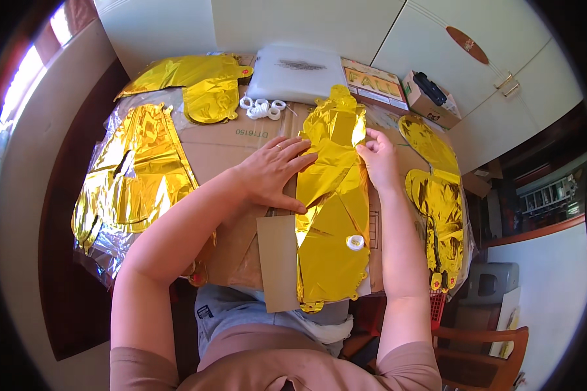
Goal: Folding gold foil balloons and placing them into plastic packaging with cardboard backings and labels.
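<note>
A flat gold foil balloon (332,215) lies lengthwise in front of me, its lower end reaching the near table edge. My left hand (277,171) rests at its left side with fingers spread, the fingertips on the foil. At the opposite edge, thumb and fingers of my right hand (379,159) pinch the upper part of the foil. On the balloon's lower half sits a small white roll of ribbon (355,242). A tan cardboard piece (278,264) shows from beneath the balloon's left side; how far it extends under the foil is hidden.
More gold foil balloons lie left (140,176), far left (209,81) and right (437,202) on the cardboard-covered table (222,140). Several white ribbon rolls (261,108), a stack of clear plastic bags (297,75), a printed box (375,85) and an open carton (447,112) line the back.
</note>
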Demonstrator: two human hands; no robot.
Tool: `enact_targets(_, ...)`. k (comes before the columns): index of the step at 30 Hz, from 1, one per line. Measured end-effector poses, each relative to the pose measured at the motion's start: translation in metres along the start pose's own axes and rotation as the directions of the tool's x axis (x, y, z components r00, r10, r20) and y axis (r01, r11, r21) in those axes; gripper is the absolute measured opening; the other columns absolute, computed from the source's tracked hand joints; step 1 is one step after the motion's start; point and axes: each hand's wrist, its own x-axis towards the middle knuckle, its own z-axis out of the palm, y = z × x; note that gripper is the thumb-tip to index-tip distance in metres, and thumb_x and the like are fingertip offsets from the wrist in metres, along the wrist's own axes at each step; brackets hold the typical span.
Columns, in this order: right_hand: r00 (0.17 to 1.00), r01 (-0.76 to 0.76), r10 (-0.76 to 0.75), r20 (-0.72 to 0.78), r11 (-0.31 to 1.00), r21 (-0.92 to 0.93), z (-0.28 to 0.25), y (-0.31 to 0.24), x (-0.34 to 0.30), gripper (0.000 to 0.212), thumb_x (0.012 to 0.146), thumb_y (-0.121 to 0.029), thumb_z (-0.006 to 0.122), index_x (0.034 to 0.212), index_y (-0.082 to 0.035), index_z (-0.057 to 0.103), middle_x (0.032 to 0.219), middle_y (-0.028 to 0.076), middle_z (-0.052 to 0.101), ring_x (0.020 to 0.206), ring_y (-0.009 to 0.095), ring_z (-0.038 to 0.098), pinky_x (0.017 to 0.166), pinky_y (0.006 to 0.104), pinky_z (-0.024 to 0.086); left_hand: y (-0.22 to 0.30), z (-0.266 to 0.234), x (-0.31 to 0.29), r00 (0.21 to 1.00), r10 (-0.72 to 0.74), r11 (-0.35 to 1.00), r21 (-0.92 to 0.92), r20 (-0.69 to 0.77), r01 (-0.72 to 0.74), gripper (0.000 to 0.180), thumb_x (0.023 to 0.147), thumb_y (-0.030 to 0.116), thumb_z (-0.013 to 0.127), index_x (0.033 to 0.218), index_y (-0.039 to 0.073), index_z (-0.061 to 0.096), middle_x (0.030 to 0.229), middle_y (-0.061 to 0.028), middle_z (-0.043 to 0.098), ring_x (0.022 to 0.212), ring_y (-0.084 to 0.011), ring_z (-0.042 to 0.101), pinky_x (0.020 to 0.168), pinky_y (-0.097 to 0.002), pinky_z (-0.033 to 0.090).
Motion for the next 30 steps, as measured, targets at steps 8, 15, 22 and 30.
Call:
enact_targets(8,1.000,-0.010,0.010,0.002,1.000,-0.008,0.000,-0.002,-0.001,0.040,0.090,0.004,0.066,0.130,0.004,0.058,0.086,0.005,0.070,0.074,0.009,0.062,0.068,0.0242,0.050,0.008,-0.001,0.005,0.988,-0.060,0.997,0.056,0.144,0.052,0.129,0.064,0.085,0.069,0.156,0.004,0.031,0.160,-0.0296,0.026,0.152,-0.0426,0.021,0.126,-0.0535,0.011)
enact_targets(15,1.000,0.001,0.000,0.014,0.998,-0.058,0.001,-0.005,-0.001,0.042,0.090,0.005,0.067,0.131,0.005,0.057,0.088,0.005,0.070,0.075,0.008,0.062,0.069,0.0221,0.049,0.010,-0.005,0.006,0.971,-0.091,0.995,0.050,0.222,0.082,0.139,0.056,0.089,0.070,0.158,0.004,0.028,0.163,-0.0307,0.020,0.154,-0.0441,0.015,0.126,-0.0532,0.008)
enact_targets(22,0.979,-0.199,0.177,0.103,0.945,0.260,-0.010,-0.014,0.013,0.042,0.089,-0.007,0.074,0.126,0.005,0.061,0.099,0.009,0.073,0.085,0.016,0.070,0.079,0.0286,0.055,0.010,-0.004,0.006,0.963,-0.112,0.994,0.028,0.243,0.109,0.140,0.056,0.089,0.071,0.159,0.006,0.025,0.164,-0.0297,0.016,0.155,-0.0426,0.009,0.126,-0.0527,0.005)
enact_targets(30,0.832,-0.479,0.410,0.375,0.871,0.112,-0.017,-0.029,0.027,0.021,0.089,-0.012,0.076,0.104,0.001,0.071,0.096,0.009,0.075,0.080,0.017,0.072,0.069,0.0309,0.058,0.009,-0.001,0.004,0.967,-0.109,0.994,0.011,0.231,0.110,0.141,0.056,0.089,0.071,0.160,0.006,0.024,0.165,-0.0289,0.016,0.156,-0.0421,0.008,0.126,-0.0526,0.005)
